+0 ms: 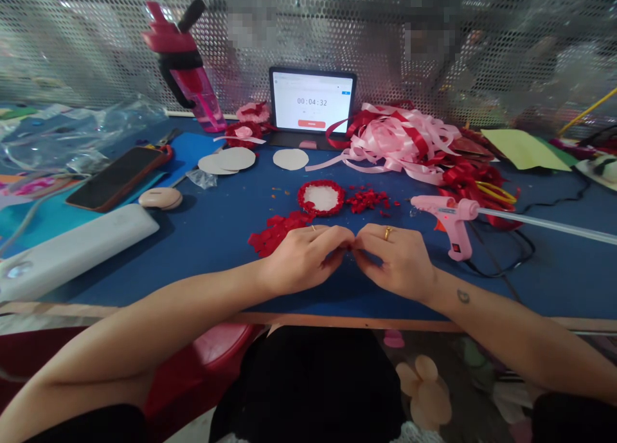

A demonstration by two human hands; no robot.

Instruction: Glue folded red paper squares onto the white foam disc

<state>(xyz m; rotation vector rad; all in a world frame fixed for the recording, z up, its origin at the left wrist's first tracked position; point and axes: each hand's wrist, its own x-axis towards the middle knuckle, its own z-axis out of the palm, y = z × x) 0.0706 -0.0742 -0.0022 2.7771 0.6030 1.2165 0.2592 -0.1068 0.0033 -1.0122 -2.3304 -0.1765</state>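
Note:
My left hand (313,253) and my right hand (396,258) meet fingertip to fingertip above the table's near part. Both are closed in a pinch, and a tiny bit of red, apparently a ribbon piece (350,245), shows between them; the fingers hide most of it. Partly behind my left hand lies a pile of flat red ribbon pieces (277,233). Just beyond the hands rests a white disc (322,199) ringed with gathered red pieces. To its right is a heap of small, folded-looking red bits (367,200).
A pink glue gun (453,219) with a long glue stick lies at right. Tangled pink and red ribbons (400,141), a tablet (312,102) showing a timer, white discs (290,159) and a pink bottle (190,76) stand behind. A phone (118,178) and a white device (81,247) lie left.

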